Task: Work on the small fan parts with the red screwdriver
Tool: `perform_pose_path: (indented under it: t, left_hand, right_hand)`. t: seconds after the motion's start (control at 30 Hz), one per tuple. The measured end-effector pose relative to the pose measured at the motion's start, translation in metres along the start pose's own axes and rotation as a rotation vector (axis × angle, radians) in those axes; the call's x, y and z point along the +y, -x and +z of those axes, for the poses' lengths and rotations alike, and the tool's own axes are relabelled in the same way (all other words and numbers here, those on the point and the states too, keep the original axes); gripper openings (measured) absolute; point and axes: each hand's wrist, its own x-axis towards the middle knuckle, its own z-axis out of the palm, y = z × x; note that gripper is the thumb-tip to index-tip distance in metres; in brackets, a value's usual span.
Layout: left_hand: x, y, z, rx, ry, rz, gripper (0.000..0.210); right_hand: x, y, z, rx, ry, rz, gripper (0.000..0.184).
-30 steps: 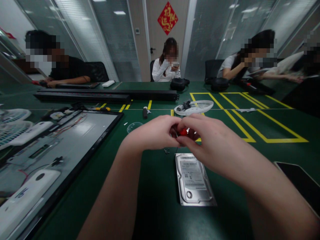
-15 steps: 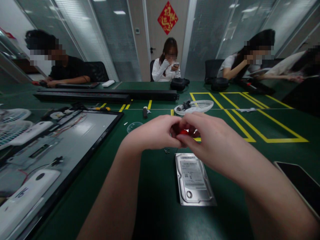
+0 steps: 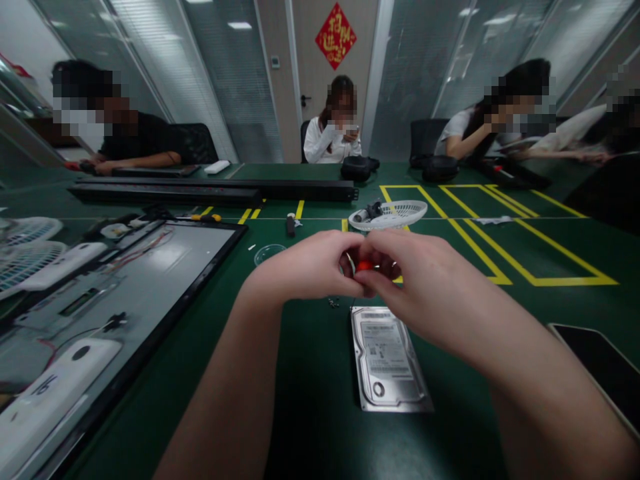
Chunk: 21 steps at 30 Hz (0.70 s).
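Observation:
My right hand (image 3: 413, 267) is closed, with thumb and fingers around a small red object (image 3: 365, 265); most of it is hidden, so its kind cannot be told. Against it, my left hand (image 3: 333, 263) is also curled closed, its fingertips meeting the right hand's fingers, and what it pinches is out of sight. Both hands are raised over the table just beyond a silver hard drive (image 3: 390, 360), which lies flat with its label up. Several tiny screws (image 3: 333, 303) are scattered left of the drive's far end.
To the left lies a large opened panel (image 3: 165, 267) with wires and white parts on it. A clear round dish (image 3: 270, 255), a white fan grille (image 3: 410, 215) and long black bars (image 3: 215, 192) are farther off. A phone (image 3: 595, 367) lies at right. Several people sit beyond.
Both hands stay in nearly the same place. The right fingers have shifted slightly around the red object, showing a little more of it.

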Motion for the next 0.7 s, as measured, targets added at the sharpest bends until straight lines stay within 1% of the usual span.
perform_pose_path:
  t: [0.13, 0.23, 0.3, 0.37, 0.43, 0.53, 0.6, 0.7]
  left_hand:
    - [0.0015, 0.0006, -0.0004, -0.02, -0.033, -0.003, 0.024]
    - [0.0, -0.0001, -0.001, -0.017, -0.019, -0.009, 0.024]
    - [-0.001, -0.0006, -0.0011, -0.001, -0.015, -0.017, 0.027]
    - [-0.0013, -0.0008, -0.0008, 0.009, -0.009, -0.025, 0.031]
    - [-0.0007, -0.0006, -0.0004, 0.009, 0.008, -0.022, 0.032]
    - [-0.0002, -0.0003, -0.0002, 0.0, 0.008, -0.006, 0.028]
    - [-0.0007, -0.0005, -0.0002, -0.002, -0.01, 0.002, 0.025]
    - [-0.0018, -0.001, -0.0002, 0.009, -0.006, -0.006, 0.027]
  right_hand:
    - [-0.0011, 0.0017, -0.0011, -0.002, -0.018, -0.047, 0.018]
    - [-0.0022, 0.0024, -0.0012, 0.007, -0.021, -0.05, 0.013]
    - [-0.0023, 0.0018, -0.0008, 0.015, -0.008, -0.037, 0.007]
    - [-0.0014, 0.0011, -0.0004, 0.013, 0.002, -0.026, 0.006]
    - [0.0, 0.0009, -0.0003, 0.012, -0.003, -0.028, 0.008]
    - [0.0011, 0.0018, -0.0008, 0.012, -0.028, -0.06, 0.019]
    - [0.0002, 0.0026, -0.0014, 0.02, -0.037, -0.07, 0.019]
    - [-0.002, 0.0026, -0.0023, 0.016, -0.027, -0.028, 0.009]
